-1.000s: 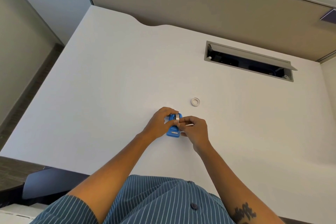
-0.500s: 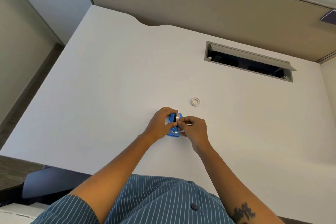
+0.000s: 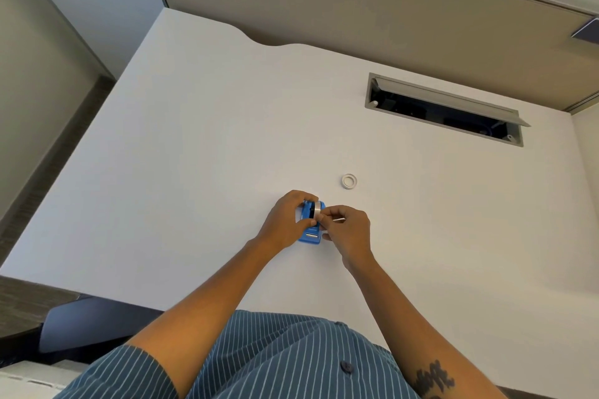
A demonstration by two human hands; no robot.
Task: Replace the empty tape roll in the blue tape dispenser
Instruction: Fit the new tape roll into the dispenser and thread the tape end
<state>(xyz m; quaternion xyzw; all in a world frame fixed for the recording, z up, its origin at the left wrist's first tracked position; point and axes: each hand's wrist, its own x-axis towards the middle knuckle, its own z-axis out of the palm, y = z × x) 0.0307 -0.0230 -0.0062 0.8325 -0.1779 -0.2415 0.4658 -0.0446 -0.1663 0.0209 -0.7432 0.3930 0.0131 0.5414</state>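
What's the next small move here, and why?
Probably draw the tape end toward the cutter. A tape roll already sits in the blue dispenser, which the left hand steadies; the right hand pinches at the roll's edge. The empty core lies apart on the desk.

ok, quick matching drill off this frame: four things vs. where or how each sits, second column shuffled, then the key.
Things
1. blue tape dispenser
2. empty white ring
3. cable hatch
4. right hand

Places or states
A. lying alone on the desk, beyond the hands
B. lid propped open, at the far right of the desk
C. held on the desk by the left hand
D. pinching at the tape roll seated in the dispenser

Pairs: 1-C, 2-A, 3-B, 4-D
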